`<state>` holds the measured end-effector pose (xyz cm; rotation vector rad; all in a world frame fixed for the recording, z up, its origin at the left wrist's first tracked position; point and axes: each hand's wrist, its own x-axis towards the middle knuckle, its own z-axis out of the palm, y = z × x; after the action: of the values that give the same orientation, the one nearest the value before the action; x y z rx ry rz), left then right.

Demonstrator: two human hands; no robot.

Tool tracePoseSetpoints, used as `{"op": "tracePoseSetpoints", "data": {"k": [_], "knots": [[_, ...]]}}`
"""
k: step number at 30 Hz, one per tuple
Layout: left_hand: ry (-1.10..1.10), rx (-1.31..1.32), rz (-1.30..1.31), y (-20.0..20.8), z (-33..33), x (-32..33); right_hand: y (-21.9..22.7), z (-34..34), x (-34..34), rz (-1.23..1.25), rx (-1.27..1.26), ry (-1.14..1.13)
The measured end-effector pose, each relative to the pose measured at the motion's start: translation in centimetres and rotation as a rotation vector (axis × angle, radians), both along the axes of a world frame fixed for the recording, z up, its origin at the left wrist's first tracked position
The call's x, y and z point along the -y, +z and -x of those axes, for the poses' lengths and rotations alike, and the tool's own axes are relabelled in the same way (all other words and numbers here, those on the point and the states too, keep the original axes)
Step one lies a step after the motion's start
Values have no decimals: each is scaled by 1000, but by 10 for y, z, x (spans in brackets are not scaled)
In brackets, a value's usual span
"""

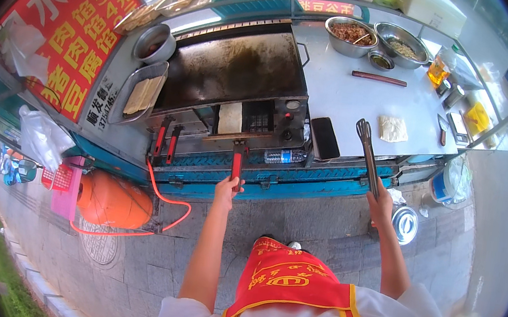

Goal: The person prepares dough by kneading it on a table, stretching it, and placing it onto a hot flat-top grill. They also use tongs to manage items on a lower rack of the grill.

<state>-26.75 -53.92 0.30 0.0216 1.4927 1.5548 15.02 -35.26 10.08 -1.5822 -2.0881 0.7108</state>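
Observation:
My left hand [228, 190] is closed around the red handle [237, 166] of a pull-out tray at the front of the griddle oven [207, 124]. A pale rectangular flatbread [230, 118] lies in the opening behind that handle. My right hand [380, 202] grips dark metal tongs [368, 153], their looped tips pointing away over the steel worktop, with nothing between them. To the right of the tips rests a flat piece of pale dough [392, 129]. Left of the tongs lies a black phone [325, 139]. Two more red handles [166, 141] stick out at the oven's left.
A dark griddle plate [234, 58] tops the oven. At left are a tray of flatbreads [142, 95] and a metal pot [155, 44]. Filling bowls [350, 38], a rolling pin [379, 78] and an oil bottle [441, 66] occupy the right worktop. An orange gas cylinder [114, 200] stands below left.

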Motion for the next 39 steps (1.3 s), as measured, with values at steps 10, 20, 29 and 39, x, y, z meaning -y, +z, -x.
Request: {"op": "tracePoseSetpoints", "data": {"k": [10, 20, 29, 39], "knots": [[0, 15, -97, -28, 73, -89, -39, 127, -159, 19, 90, -73], [-89, -36, -43, -6, 73, -112, -76, 206, -253, -23, 297, -82], [-399, -1239, 48, 108, -13, -214, -57, 145, -244, -183, 109, 8], [-549, -990, -104, 96, -204, -372, 33, -236, -576, -279, 202, -524]]}}
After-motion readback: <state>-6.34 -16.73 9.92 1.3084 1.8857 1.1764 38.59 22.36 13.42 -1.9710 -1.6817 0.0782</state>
